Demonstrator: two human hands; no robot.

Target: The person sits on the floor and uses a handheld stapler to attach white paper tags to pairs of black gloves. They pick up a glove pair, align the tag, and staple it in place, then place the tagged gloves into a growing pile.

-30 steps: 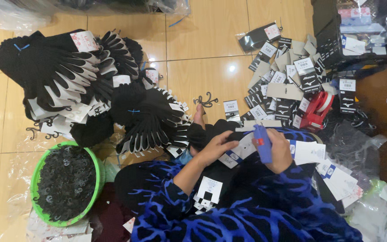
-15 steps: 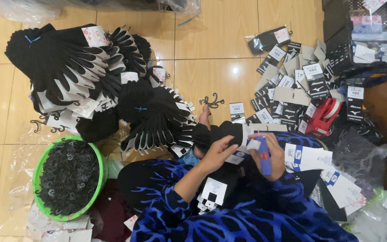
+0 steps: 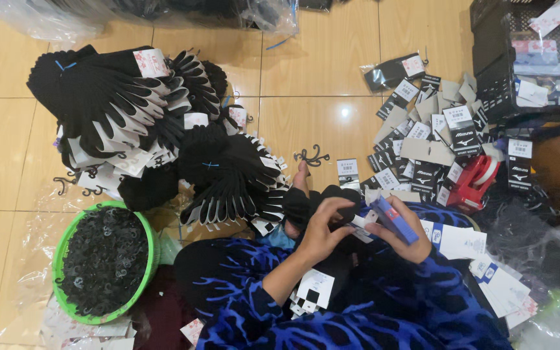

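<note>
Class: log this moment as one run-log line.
left hand: on black sock | right hand: grips blue tagging tool | green basket: black hooks

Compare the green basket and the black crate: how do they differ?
The green basket is round and sits lower left by the person's knee; the black crate is boxy and stands upper right. The basket has solid walls; the crate's wall is latticed. The basket holds small black hooks; the crate holds packaged goods with white labels. Both rest on the tile floor.
</note>
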